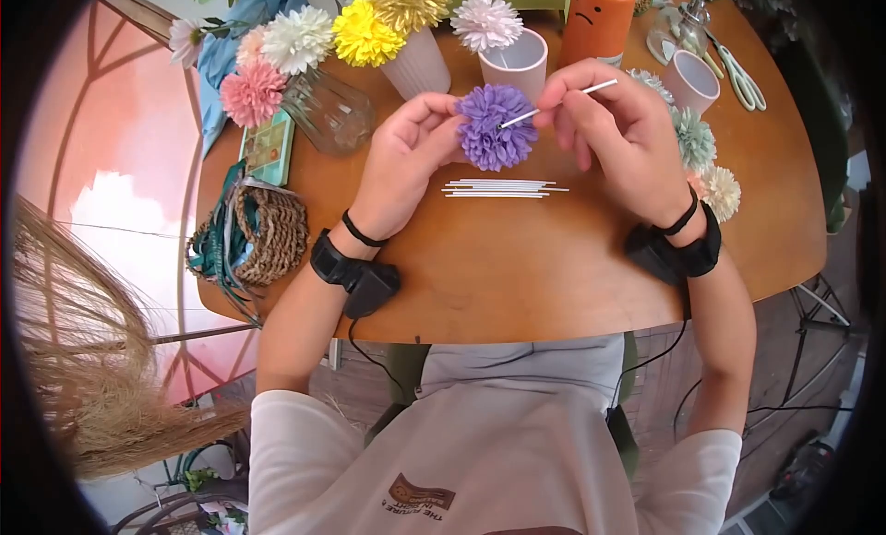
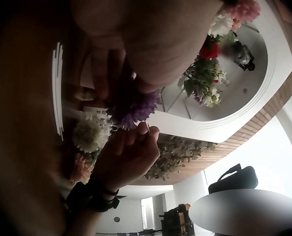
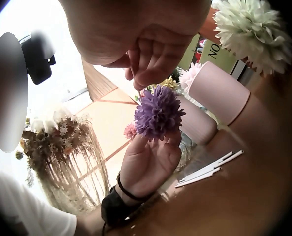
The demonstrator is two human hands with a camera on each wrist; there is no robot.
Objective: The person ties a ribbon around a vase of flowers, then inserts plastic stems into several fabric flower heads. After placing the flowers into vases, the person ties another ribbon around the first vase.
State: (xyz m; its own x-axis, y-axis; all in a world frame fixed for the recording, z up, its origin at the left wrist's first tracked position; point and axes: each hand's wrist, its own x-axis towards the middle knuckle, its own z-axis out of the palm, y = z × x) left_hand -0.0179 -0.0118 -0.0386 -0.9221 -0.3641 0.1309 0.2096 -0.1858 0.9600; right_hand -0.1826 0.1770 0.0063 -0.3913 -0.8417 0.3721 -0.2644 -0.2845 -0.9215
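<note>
My left hand holds a purple artificial flower head by its side, its underside turned up toward the head camera. Between thumb and fingers, my right hand pinches a thin white stick. The stick's lower end meets the middle of the purple flower. From the right wrist view the ruffled petals face that camera, with the white stick entering from above. Several more white sticks lie in a loose row on the table just below the flower.
Behind the hands stand a pink cup, a ribbed vase with yellow flowers and a glass vase. A wicker basket sits at the left edge. Pale flowers, another cup and scissors are at the right.
</note>
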